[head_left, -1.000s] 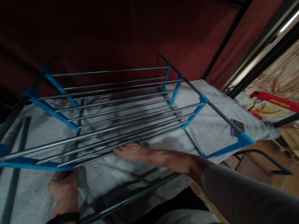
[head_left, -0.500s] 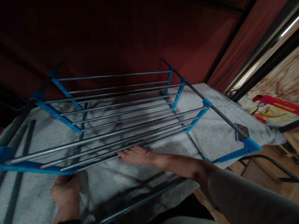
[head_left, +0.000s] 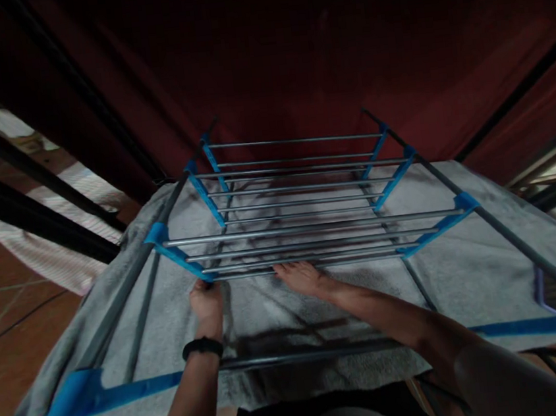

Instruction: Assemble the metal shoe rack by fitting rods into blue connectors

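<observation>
A dark red backdrop [head_left: 292, 54] fills the upper part of the view, crossed by black bars. Below it spreads a thick grey cloth [head_left: 473, 267], covering a raised surface and hanging over its near edge. The rack [head_left: 310, 228], made of metal rods and blue brackets, rests in the middle of this cloth, directly before the person, its far end close to the backdrop. Beyond the left edge of the cloth, a striped cloth [head_left: 63, 269] lies partly behind black bars, above a tiled floor [head_left: 11, 368]. Along each side of the rack runs a grey tube, with four blue brackets spaced from back to front; several thin rods join the three farther pairs, and a single front rod [head_left: 323, 353] passes beneath both forearms. The left hand [head_left: 207, 303] has its fingers curled tight on the lower end of the left bracket [head_left: 182, 258] of the third pair from the back. The right hand [head_left: 299, 276] is palm down, fingers close together, their tips on the lowest rods between those brackets; whether they wrap underneath cannot be told. Near the right tube sits a purple-edged object [head_left: 548, 292], apparently a phone. A black wristband [head_left: 202, 348] circles the left wrist.
</observation>
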`<state>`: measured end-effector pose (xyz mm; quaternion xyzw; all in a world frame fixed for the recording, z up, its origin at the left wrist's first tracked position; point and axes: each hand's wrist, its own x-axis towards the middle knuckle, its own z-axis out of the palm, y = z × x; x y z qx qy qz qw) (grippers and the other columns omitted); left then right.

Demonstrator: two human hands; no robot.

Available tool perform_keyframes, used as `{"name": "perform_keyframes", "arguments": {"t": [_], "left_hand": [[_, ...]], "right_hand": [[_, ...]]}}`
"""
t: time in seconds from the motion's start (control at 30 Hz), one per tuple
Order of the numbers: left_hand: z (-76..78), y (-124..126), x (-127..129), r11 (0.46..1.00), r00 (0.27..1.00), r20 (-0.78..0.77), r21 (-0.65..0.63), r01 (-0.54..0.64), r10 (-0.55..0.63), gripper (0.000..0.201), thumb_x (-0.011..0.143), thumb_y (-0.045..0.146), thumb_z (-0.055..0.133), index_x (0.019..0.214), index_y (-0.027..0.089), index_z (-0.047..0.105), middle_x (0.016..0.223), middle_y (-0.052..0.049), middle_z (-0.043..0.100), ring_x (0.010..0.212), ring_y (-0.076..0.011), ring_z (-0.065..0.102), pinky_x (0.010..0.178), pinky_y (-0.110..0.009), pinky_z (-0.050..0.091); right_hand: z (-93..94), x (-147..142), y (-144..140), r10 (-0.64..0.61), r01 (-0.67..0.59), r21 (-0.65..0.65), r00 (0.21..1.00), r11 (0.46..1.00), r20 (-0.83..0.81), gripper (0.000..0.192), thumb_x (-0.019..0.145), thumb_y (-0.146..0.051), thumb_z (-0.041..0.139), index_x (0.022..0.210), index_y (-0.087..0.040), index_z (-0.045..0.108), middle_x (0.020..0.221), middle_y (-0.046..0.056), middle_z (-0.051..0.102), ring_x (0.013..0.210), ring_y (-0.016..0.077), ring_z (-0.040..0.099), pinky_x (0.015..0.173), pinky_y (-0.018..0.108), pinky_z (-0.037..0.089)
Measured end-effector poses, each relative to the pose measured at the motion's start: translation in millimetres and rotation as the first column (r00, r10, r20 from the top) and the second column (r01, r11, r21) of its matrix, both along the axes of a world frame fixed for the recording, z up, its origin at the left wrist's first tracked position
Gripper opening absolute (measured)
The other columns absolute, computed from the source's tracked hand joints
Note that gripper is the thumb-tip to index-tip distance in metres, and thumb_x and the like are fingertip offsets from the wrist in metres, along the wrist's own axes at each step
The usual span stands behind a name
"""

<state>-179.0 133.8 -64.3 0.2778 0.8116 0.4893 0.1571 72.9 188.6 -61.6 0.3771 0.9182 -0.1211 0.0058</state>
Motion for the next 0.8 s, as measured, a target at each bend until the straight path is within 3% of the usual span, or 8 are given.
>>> {"name": "perform_keyframes", "arguments": {"t": [0.2, 0.4, 0.6, 0.7, 0.8], "left_hand": [[-8.2, 1, -4, 1.0, 0.998, 0.063, -0.015, 0.028, -0.027, 0.014, 0.062, 0.017, 0.06, 0.074, 0.016, 0.066, 0.067, -0.004, 0.066, 0.076, -0.0249, 0.064, 0.078, -0.035, 0.05], [-7.8, 1, -3, 0.998, 0.986, 0.16, 0.042, 0.047, -0.053, 0.024, 0.058, 0.014, 0.059, 0.08, 0.014, 0.068, 0.071, -0.002, 0.066, 0.072, -0.0188, 0.059, 0.077, -0.032, 0.049], [0.6, -2, 2, 0.994, 0.962, 0.27, 0.104, 0.026, -0.053, 0.022, 0.057, 0.019, 0.06, 0.078, 0.016, 0.065, 0.061, 0.002, 0.059, 0.059, -0.0159, 0.051, 0.062, -0.03, 0.046], [3.5, 2, 2, 0.994, 0.955, 0.297, 0.112, -0.015, -0.019, 0.021, 0.059, 0.024, 0.062, 0.079, 0.018, 0.063, 0.06, 0.003, 0.056, 0.059, -0.0162, 0.051, 0.063, -0.032, 0.047], [4.7, 7, 2, 0.99, 0.956, 0.294, 0.139, -0.036, -0.006, 0.02, 0.064, 0.03, 0.065, 0.08, 0.018, 0.062, 0.065, 0.001, 0.059, 0.065, -0.0182, 0.056, 0.071, -0.034, 0.049]], "right_hand": [[4.4, 0, -3, -0.004, 0.003, -0.019, 1.0, 1.0, -0.029, 0.034, 0.104, -0.031, 0.041, 0.131, -0.021, 0.06, 0.117, 0.016, 0.072, 0.102, 0.03, 0.071, 0.087, 0.045, 0.056], [15.4, 21, -14, 0.032, -0.029, 0.035, 0.995, 0.999, -0.09, 0.052, 0.099, -0.014, 0.042, 0.151, -0.022, 0.045, 0.136, 0.014, 0.063, 0.117, 0.0258, 0.065, 0.102, 0.043, 0.051], [29.7, 71, -35, 0.022, -0.02, 0.017, 0.983, 1.0, -0.183, 0.043, 0.095, -0.011, 0.046, 0.133, -0.02, 0.063, 0.15, 0.012, 0.053, 0.129, 0.0249, 0.057, 0.112, 0.045, 0.045], [30.8, 101, -44, -0.061, 0.051, -0.043, 0.961, 0.998, -0.271, 0.035, 0.093, -0.014, 0.051, 0.122, -0.021, 0.069, 0.144, 0.011, 0.058, 0.132, 0.0247, 0.056, 0.116, 0.044, 0.042], [28.0, 132, -48, -0.304, 0.252, -0.174, 0.856, 0.952, -0.418, 0.028, 0.089, -0.019, 0.055, 0.111, -0.023, 0.073, 0.127, 0.009, 0.069, 0.12, 0.0236, 0.063, 0.111, 0.043, 0.045]]}}
